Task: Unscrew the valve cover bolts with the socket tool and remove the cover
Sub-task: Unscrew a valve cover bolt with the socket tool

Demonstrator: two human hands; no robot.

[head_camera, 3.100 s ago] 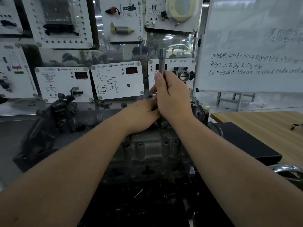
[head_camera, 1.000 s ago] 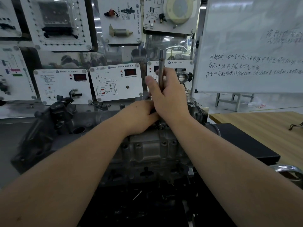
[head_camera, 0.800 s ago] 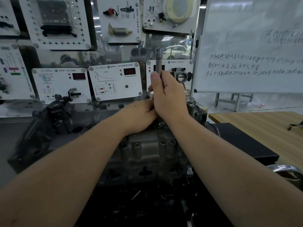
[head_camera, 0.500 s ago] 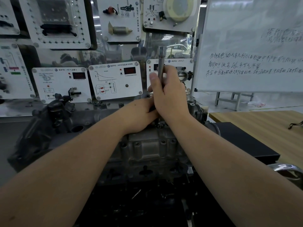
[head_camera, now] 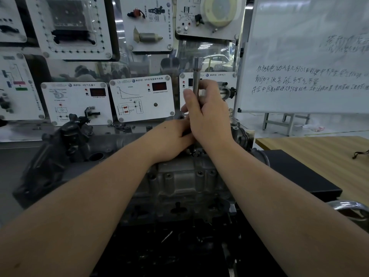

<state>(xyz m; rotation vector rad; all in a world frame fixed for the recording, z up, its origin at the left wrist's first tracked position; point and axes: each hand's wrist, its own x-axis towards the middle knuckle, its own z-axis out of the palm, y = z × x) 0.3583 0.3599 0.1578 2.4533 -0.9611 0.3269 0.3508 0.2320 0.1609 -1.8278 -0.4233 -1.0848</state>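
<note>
on the far left a dark intake part [head_camera: 65, 140] adjoins the grey valve cover [head_camera: 185, 182] at centre. left hand [head_camera: 169, 140] rests on the cover's top, fingers hidden behind the right hand, so i cannot tell their state. right hand [head_camera: 209, 118] curls around the upright socket tool [head_camera: 197, 76]. whiteboard [head_camera: 305, 54] stands right.

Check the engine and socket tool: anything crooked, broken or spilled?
Nothing stands out. The socket tool stands upright in the right hand, the left hand rests at its base on the engine. No visible spill or damage.
</note>
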